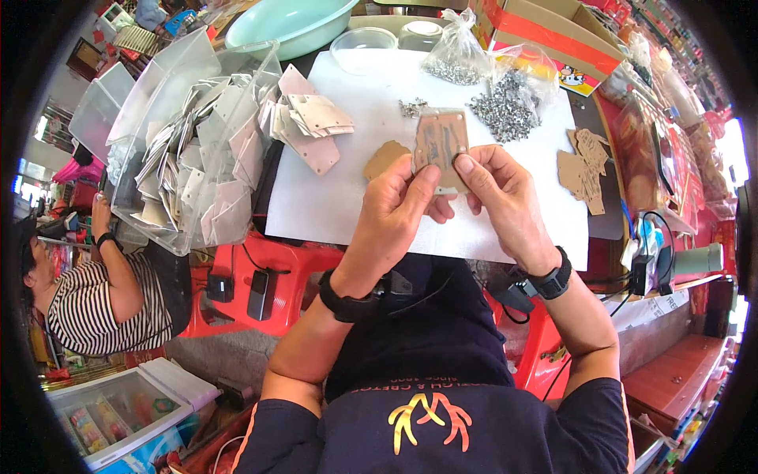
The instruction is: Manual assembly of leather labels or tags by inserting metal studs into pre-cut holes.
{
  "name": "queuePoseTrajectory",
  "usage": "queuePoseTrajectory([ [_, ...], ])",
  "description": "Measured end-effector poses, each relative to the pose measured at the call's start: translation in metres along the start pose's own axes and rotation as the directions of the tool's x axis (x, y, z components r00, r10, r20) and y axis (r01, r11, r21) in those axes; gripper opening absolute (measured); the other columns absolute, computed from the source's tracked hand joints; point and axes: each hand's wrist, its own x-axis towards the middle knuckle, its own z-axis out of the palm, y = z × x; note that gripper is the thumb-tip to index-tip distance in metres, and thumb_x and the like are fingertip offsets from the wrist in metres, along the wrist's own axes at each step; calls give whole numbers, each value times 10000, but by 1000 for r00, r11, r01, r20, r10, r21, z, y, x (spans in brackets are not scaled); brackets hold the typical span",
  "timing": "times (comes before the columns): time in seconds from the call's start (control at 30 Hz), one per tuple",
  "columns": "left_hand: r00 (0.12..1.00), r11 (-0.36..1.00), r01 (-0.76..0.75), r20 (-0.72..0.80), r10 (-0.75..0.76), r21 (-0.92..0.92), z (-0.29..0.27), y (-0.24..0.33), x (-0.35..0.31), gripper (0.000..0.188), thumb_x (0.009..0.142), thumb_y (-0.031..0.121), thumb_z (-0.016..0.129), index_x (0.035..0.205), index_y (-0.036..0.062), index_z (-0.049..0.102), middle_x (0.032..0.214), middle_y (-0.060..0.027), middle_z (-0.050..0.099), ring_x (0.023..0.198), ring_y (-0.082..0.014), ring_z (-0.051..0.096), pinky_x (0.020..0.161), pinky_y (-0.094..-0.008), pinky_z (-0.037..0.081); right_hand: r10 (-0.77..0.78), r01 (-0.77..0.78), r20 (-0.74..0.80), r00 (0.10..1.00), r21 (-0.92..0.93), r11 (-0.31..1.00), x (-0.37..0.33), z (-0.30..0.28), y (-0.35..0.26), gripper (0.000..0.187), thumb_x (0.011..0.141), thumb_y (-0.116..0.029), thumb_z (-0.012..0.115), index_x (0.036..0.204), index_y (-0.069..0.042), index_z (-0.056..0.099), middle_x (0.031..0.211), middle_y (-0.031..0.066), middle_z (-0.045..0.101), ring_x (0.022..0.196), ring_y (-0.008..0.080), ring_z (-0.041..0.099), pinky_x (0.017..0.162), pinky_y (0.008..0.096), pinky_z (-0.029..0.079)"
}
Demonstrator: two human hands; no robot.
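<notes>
left hand (399, 201) and right hand (505, 186) angled in toward each other, thumbs on top, fingers closed in a pinch on one tan plate (440, 136), over the white sheet (316, 209), maybe two layers tbh, two clear bags (455, 49) of metal bits (505, 110) beyond, one mint basin (288, 25)

A grey floor (237, 357) was partly exposed beside the table (608, 221), whose dark top was largely covered by a white sheet (316, 209). Red plastic seating was placed at its near side: a stool (294, 294) at the left, and another red seat (541, 347), partly hidden, at the right. At the lower left, a white-framed, glass-topped case (178, 383) was seen; at the lower right, a low reddish-brown cabinet (679, 371). The walls were mostly obscured by clutter. White glare (740, 154) was admitted at the right edge, whether by window or doorway could not be told
</notes>
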Motion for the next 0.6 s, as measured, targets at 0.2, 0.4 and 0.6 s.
queuePoseTrajectory([
  [0.2,943,960,159,253,-216,228,-10,19,-3,236,1006,191,517,1070,-25,588,872,-61,642,688,-86,602,610,-234,500,1,14,137,991,-111,994,14,-21,-22,263,947,-289,649,970,-27,639,692,-46,557,556,17,432,494,188,330],
  [0.4,992,997,38,119,-46,64,0,10,-9,274,997,200,543,1117,-42,586,938,-49,627,822,-85,606,691,-257,550,-31,31,7,999,41,999,10,-16,-14,279,961,-283,626,1014,-10,648,698,-29,573,567,32,464,524,192,380],
  [0.6,994,999,26,108,-21,-47,6,10,-12,306,1017,198,506,1166,-59,582,1000,-60,634,896,-92,618,737,-271,572,9,4,-36,999,332,943,5,-17,-2,282,979,-249,595,1092,2,653,709,-28,562,568,35,448,521,194,369],
])
